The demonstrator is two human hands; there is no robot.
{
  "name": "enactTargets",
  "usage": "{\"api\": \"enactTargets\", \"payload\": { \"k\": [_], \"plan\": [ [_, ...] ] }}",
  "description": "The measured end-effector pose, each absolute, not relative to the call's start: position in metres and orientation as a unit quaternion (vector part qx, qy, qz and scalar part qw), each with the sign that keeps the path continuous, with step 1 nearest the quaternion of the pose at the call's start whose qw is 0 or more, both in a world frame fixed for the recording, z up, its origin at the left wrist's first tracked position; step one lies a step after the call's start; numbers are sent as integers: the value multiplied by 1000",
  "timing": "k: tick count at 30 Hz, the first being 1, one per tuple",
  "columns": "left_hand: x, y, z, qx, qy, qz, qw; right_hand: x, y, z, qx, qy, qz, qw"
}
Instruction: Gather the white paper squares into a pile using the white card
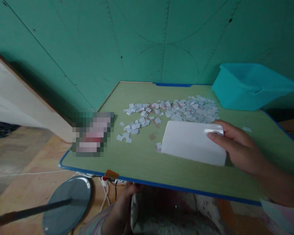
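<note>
My right hand (237, 143) grips one end of a flat white plastic board (191, 140), its thumb on top near a small dark hole. The board is tilted above the green table (137, 163), its left end beside a small paper piece (158, 147). Beyond it, a spread of many small white paper pieces (191, 109) lies on the table, some with pinkish marks. Below the table's front edge, my left hand (131, 191) is closed at the pale rim of a dark-looking thing (135, 209). Its fingertips are partly hidden, and what it holds is unclear.
A turquoise bin (237, 88) stands at the back right. At the left lies a blurred-out flat item (93, 133). Orange tape (112, 174) sits on the front edge. A round grey stand base (68, 202) and cables (105, 192) are on the floor.
</note>
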State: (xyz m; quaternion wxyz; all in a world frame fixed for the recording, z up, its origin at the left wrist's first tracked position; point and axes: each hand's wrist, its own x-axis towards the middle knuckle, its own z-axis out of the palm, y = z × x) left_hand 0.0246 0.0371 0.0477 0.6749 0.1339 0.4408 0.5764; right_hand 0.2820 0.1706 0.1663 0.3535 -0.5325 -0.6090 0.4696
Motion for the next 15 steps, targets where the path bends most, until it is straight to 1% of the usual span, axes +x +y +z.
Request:
{"api": "enactTargets", "payload": {
  "k": [3, 5, 11, 15],
  "plan": [
    [24, 35, 48, 127, 437, 582, 674, 285, 174, 164, -534, -595, 438, 411],
    [22, 34, 45, 137, 440, 580, 671, 286, 176, 163, -536, -589, 422, 432],
    [24, 33, 43, 105, 437, 561, 695, 281, 171, 167, -541, -595, 445, 394],
    [26, 35, 52, 107, 446, 558, 691, 278, 170, 171, -561, -599, 429, 377]
  ]
}}
